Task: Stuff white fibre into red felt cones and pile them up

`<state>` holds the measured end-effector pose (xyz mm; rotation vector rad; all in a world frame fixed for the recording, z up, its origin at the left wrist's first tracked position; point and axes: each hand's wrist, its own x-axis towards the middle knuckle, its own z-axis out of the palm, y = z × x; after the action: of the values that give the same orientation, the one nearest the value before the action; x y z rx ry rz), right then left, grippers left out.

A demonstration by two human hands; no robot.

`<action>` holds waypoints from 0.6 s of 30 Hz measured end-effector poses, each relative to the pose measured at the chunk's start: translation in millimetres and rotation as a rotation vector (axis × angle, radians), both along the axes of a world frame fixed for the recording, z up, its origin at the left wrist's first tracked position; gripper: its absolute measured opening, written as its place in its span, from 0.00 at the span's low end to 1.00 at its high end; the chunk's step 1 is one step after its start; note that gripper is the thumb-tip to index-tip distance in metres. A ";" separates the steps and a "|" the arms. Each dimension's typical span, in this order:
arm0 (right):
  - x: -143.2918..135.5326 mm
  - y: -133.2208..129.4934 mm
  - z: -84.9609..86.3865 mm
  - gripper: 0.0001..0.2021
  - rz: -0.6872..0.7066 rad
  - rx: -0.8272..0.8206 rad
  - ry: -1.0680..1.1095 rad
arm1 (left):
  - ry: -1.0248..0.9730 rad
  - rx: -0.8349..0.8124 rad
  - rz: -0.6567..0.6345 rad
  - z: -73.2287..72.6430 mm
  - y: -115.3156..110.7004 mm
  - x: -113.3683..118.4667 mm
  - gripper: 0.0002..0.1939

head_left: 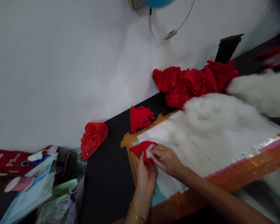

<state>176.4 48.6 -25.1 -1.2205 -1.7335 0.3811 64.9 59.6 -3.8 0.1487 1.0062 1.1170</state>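
Red fabric piece (140,150) held above the near-left corner of the work board (247,168). Left hand (146,175) grips it from below; right hand (165,158) pinches a white stuffing tuft (150,152) against its opening. Loose white stuffing (214,115): one large heap on the board, a second heap at the right. Red fabric elsewhere: one folded piece (140,118), one big pile (191,81), one red plastic bag (92,138), contents hidden. Red booklet (7,161) far left; its writing is unreadable.
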 end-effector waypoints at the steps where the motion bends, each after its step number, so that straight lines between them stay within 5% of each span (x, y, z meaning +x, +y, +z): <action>1: 1.5 -1.3 0.6 0.06 0.035 0.021 0.021 | 0.000 -0.021 0.016 0.7 2.4 -1.8 0.12; 6: 12.1 -4.1 4.1 0.05 0.088 -0.064 0.119 | -0.044 -0.066 0.002 1.1 10.1 -6.8 0.13; 11: 25.1 -10.4 9.0 0.11 -0.028 -0.199 0.252 | -0.108 0.012 -0.052 -1.9 8.3 -7.5 0.14; 18: 16.7 -8.0 2.4 0.04 -0.130 -0.055 -0.355 | -0.120 0.024 -0.091 2.0 -2.9 1.9 0.12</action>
<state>193.1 40.6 -22.8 -1.5015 -1.9363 0.1399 66.8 56.8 -1.8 0.1437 0.8711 1.0430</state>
